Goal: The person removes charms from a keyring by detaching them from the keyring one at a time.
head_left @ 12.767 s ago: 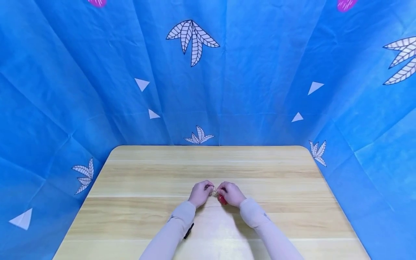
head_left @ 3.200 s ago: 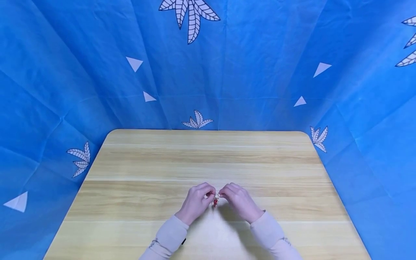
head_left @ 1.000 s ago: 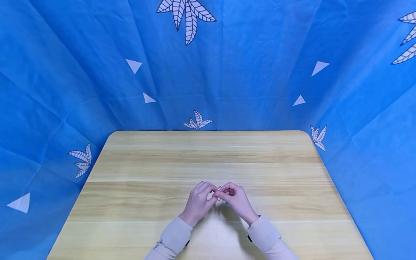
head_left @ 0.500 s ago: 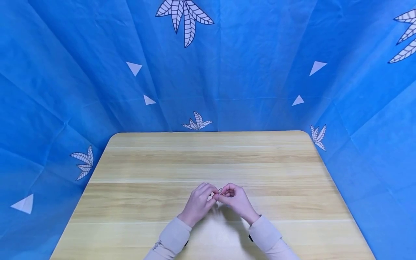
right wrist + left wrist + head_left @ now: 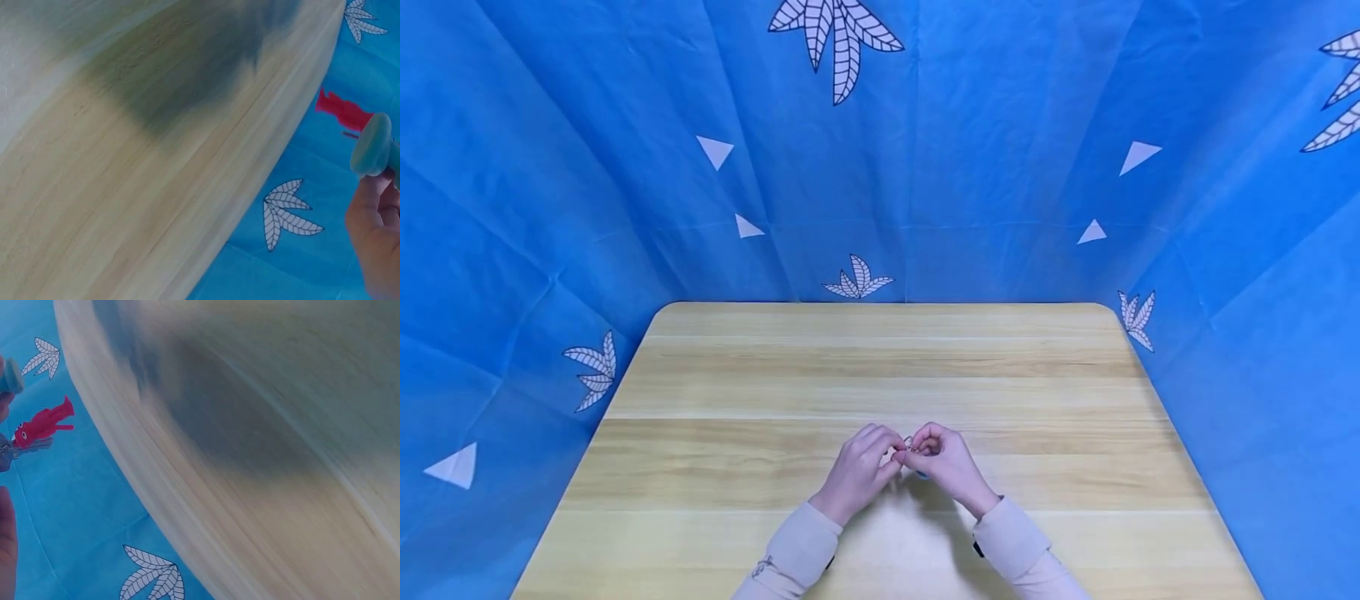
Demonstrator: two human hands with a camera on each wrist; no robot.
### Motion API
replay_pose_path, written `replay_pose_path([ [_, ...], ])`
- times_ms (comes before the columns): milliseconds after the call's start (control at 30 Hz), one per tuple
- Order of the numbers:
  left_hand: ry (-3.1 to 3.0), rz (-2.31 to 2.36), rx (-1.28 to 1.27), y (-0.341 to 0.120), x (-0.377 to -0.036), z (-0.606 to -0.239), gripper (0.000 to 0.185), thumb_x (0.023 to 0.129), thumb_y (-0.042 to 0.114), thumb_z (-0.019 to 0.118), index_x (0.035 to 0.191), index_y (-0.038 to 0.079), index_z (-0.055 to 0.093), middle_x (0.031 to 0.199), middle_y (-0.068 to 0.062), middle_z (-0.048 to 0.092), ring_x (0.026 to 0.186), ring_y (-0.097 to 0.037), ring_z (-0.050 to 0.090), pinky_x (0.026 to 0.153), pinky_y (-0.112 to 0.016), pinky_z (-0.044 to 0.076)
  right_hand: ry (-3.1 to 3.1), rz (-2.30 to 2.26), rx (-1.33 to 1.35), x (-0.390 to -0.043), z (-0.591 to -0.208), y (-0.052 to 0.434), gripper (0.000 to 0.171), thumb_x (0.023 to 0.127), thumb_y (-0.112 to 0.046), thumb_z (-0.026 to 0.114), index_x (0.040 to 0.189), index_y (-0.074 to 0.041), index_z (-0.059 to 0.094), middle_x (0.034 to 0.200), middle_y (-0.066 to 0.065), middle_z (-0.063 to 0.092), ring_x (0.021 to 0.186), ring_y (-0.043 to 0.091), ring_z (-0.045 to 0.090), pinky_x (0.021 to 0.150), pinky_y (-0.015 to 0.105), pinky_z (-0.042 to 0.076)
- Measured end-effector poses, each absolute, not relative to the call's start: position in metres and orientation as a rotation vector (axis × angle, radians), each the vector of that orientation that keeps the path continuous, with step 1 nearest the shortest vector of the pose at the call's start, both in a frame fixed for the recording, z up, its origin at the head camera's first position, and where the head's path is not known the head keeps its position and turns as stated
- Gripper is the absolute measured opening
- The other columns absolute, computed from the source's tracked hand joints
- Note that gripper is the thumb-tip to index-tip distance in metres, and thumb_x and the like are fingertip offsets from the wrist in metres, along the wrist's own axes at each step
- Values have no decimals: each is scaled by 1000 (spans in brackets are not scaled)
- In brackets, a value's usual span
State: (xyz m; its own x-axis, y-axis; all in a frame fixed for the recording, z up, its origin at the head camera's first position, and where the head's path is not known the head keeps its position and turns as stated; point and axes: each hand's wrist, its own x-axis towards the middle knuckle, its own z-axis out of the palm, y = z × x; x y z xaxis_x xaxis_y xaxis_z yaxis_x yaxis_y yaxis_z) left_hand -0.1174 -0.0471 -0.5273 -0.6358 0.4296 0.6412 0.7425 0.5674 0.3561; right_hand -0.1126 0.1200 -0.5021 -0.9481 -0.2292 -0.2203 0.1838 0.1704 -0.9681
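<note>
Both hands, left hand (image 5: pixel 856 468) and right hand (image 5: pixel 946 463), pinch a key ring (image 5: pixel 908 444); the red charm (image 5: pixel 42 422) hangs on it, and the teal charm (image 5: pixel 371 145) looks only partly worked on.

Your wooden table (image 5: pixel 880 367) lies bare on its far half and on both flanks; a hand can pass there unobstructed. The only occupied spot is the near centre, where your left hand (image 5: pixel 859 471) and right hand (image 5: pixel 950 467) meet fingertip to fingertip, closing any gap between them. A red figure (image 5: pixel 42 422) and a teal piece (image 5: pixel 372 145) hang at the fingers there. The blue patterned cloth (image 5: pixel 1000 167) rises directly behind the far edge and closes in along both sides, bounding your reach.
</note>
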Motion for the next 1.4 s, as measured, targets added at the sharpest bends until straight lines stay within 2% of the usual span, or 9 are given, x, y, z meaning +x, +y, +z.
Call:
replay_pose_path([
  [267, -2314, -874, -926, -49, -119, -532, 2, 81, 9, 62, 82, 11, 64, 80, 5, 64, 77, -8, 58, 70, -14, 50, 2137, -1780, -122, -117, -505, 125, 16, 80, -5, 63, 92, 5, 57, 80, 5, 64, 72, 12, 58, 63, 24, 51],
  [467, -2338, -929, -881, -50, -119, -534, 12, 73, 3, 67, 80, 12, 63, 80, 5, 64, 76, -7, 58, 69, -15, 50, 2168, -1788, -147, -117, -505, 128, 16, 84, -2, 55, 96, 6, 59, 86, 17, 67, 72, 12, 61, 65, 26, 53],
  [633, -2368, -1057, -791, -48, -120, -534, 12, 74, 3, 67, 78, 13, 62, 78, 4, 65, 71, -9, 58, 63, -16, 51, 2171, -1817, -167, -118, -507, 130, 21, 87, -9, 59, 100, 7, 59, 90, 19, 68, 76, 16, 65, 72, 31, 57],
  [833, -2359, -1094, -757, -45, -120, -531, 11, 73, 2, 67, 78, 11, 62, 77, 2, 65, 67, -13, 58, 59, -18, 50, 2130, -1833, -55, -119, -507, 128, 31, 78, -17, 71, 96, 4, 56, 83, 11, 67, 75, 17, 63, 67, 24, 55],
  [933, -2346, -1100, -751, -44, -121, -530, 11, 72, 1, 68, 78, 10, 63, 76, 2, 64, 66, -14, 58, 59, -17, 50, 2117, -1851, -22, -119, -503, 126, 30, 76, -12, 73, 93, 4, 55, 82, 10, 67, 74, 14, 62, 69, 21, 54],
  [1067, -2343, -1121, -737, -43, -122, -530, 11, 73, 1, 67, 78, 9, 63, 76, 1, 65, 66, -12, 57, 59, -16, 50, 2146, -1884, -25, -118, -489, 126, 20, 78, -2, 69, 92, 8, 58, 86, 18, 67, 76, 15, 64, 71, 19, 54],
  [1200, -2313, -1146, -704, -43, -122, -533, 11, 73, 1, 67, 78, 10, 62, 75, 1, 63, 65, -12, 56, 57, -18, 49, 2233, -1854, -44, -115, -474, 121, 16, 79, 0, 66, 92, 9, 62, 87, 21, 66, 76, 18, 65, 68, 22, 56],
  [1300, -2288, -1138, -691, -42, -122, -535, 16, 72, 0, 67, 85, 6, 62, 74, 3, 61, 65, -10, 54, 55, -18, 48, 2297, -1820, -73, -112, -467, 116, 14, 79, 1, 66, 91, 8, 63, 86, 21, 67, 76, 25, 66, 66, 24, 57],
  [1400, -2306, -1122, -679, -41, -122, -533, 23, 70, -1, 68, 92, 4, 63, 76, 4, 60, 66, -6, 54, 56, -16, 49, 2381, -1786, -130, -110, -466, 112, 11, 79, 3, 66, 89, 7, 64, 84, 21, 67, 76, 32, 65, 65, 20, 55],
])
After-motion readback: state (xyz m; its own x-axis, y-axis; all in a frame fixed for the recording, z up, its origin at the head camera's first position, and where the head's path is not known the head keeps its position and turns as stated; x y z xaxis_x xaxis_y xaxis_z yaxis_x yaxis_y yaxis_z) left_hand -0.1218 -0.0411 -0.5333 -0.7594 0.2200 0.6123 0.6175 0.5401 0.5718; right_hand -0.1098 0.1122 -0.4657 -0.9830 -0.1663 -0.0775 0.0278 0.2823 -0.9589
